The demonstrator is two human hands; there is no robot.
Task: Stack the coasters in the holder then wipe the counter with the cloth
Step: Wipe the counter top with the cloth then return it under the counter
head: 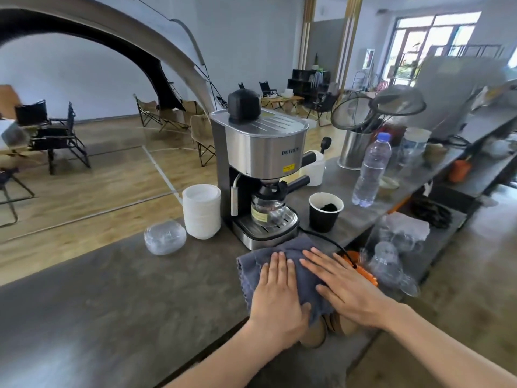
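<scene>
Now, in the head view, both hands are lying flat on the grey cloth (282, 254), pressing it onto the dark surface (117, 289): the left hand (277, 292) and right hand (347, 287) are each showing a released grip, fingers straight, side by side. Just beyond their fingertips an espresso machine (260, 169) is standing, with a black paper cup (324, 211) to its right. Coasters and holder cannot be made out.

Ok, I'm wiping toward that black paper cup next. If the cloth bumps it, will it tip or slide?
The black paper cup looks light: thin paper, only a dark residue at the bottom, so it probably slides easily. It is tall for its narrow base, so a high nudge from the cloth might tip it.
</scene>
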